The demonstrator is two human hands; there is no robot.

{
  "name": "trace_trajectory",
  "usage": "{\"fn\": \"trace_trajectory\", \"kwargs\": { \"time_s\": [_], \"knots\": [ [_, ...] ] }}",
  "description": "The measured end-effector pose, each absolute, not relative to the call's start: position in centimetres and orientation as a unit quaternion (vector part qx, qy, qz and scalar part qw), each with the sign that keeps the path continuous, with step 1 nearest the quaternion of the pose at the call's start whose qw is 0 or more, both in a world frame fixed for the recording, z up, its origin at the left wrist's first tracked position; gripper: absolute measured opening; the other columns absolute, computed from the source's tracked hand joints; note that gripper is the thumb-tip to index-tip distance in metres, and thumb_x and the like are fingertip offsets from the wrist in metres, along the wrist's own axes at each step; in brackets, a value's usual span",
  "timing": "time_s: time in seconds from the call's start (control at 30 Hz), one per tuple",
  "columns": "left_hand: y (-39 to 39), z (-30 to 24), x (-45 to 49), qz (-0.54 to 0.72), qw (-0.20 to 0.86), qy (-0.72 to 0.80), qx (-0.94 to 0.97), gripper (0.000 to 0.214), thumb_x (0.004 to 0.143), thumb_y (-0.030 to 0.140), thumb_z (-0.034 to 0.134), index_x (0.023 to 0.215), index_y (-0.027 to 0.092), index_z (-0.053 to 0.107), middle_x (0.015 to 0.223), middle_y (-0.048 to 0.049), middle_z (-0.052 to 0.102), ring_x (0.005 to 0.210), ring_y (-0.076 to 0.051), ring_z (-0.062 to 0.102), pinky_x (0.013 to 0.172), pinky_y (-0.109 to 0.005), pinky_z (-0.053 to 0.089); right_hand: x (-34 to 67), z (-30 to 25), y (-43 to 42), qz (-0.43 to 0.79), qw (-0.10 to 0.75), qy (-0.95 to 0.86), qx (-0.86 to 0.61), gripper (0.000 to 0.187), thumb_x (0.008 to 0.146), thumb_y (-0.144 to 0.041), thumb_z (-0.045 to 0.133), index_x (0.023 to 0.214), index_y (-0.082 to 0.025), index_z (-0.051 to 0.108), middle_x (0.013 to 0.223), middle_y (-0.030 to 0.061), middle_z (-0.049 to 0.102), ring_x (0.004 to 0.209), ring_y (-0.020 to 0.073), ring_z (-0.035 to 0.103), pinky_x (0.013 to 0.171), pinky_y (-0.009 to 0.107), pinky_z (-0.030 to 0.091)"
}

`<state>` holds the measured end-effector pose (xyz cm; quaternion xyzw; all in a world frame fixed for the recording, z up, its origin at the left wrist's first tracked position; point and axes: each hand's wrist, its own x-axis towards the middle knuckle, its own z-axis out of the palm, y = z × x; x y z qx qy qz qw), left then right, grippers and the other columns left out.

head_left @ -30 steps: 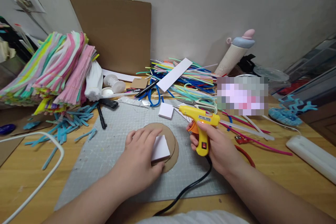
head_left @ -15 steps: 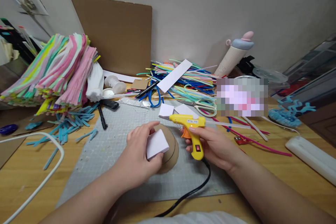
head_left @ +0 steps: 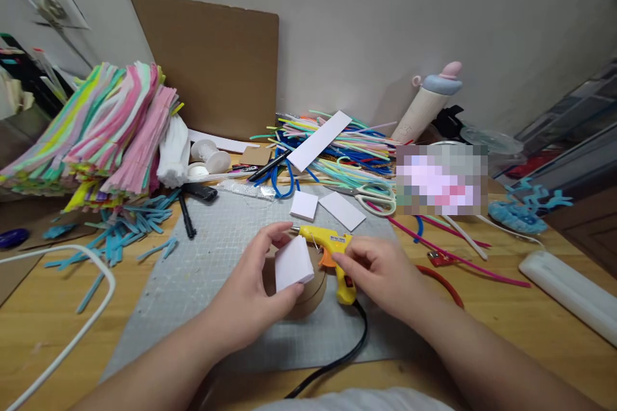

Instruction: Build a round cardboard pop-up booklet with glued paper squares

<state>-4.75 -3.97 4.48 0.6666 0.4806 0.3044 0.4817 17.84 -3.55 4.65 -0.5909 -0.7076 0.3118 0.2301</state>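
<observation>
My left hand (head_left: 250, 282) holds a small folded white card piece (head_left: 293, 264) between thumb and fingers, tilted above a round brown cardboard disc (head_left: 311, 298). A drawn line curves near the disc's edge, and the card and hand cover much of it. My right hand (head_left: 378, 273) is closed at the rear of a yellow hot glue gun (head_left: 328, 236), its fingertips near the orange trigger (head_left: 328, 259). The gun's nozzle points left, close to my left fingers. A black cord (head_left: 337, 358) runs from its handle toward me.
On the grey cutting mat (head_left: 193, 308) lie a white square (head_left: 303, 205) and a white rectangle (head_left: 343, 210). Scissors (head_left: 378, 199) and loose pipe cleaners (head_left: 347, 148) are behind. Bundled pipe cleaners (head_left: 110, 122) stand left; a white power strip (head_left: 563, 292) lies right.
The glue gun has moved left and lower, toward the card piece. My right hand has shifted from around its handle to its rear. My left hand has tilted the card more upright.
</observation>
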Motion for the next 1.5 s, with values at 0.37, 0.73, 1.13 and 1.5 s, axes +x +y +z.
{"fn": "trace_trajectory", "kwargs": {
  "time_s": [0.37,0.73,1.13,1.5],
  "knots": [
    [-3.1,3.5,-4.3,0.338,0.619,0.4,0.585,0.055,0.071,0.015,0.073,0.121,0.026,0.052,0.13,-0.0073,0.059,0.12,-0.027,0.055,0.104,-0.044,0.039,14.9,3.7,-4.8,0.518,0.302,-0.631,-0.492,0.049,0.081,-0.021,0.064,0.129,-0.021,0.057,0.086,0.0031,0.067,0.069,0.0158,0.06,0.06,0.028,0.048],
    [-3.2,4.2,-4.7,0.277,0.443,0.442,0.729,0.059,0.067,0.017,0.077,0.121,0.025,0.056,0.129,-0.0076,0.059,0.119,-0.026,0.054,0.101,-0.042,0.042,15.3,4.1,-5.0,0.269,0.244,-0.803,-0.472,0.034,0.083,-0.018,0.067,0.116,-0.02,0.064,0.103,0.007,0.07,0.094,0.0229,0.06,0.084,0.037,0.047],
    [-3.2,3.9,-5.0,0.266,0.572,0.433,0.643,0.059,0.068,0.012,0.07,0.124,0.022,0.056,0.107,-0.0071,0.065,0.082,-0.017,0.062,0.077,-0.035,0.054,15.0,3.5,-4.8,0.283,0.222,-0.793,-0.492,0.065,0.074,-0.024,0.078,0.134,-0.021,0.052,0.112,0.0103,0.066,0.102,0.0274,0.057,0.091,0.044,0.042],
    [-3.2,3.5,-5.0,0.265,0.562,0.429,0.656,0.054,0.07,0.018,0.074,0.122,0.025,0.059,0.105,-0.005,0.07,0.087,-0.019,0.068,0.082,-0.036,0.056,15.0,4.0,-4.5,0.31,0.209,-0.78,-0.503,0.06,0.074,-0.023,0.078,0.129,-0.03,0.057,0.1,0.0045,0.07,0.092,0.0255,0.059,0.085,0.042,0.036]
  ]
}}
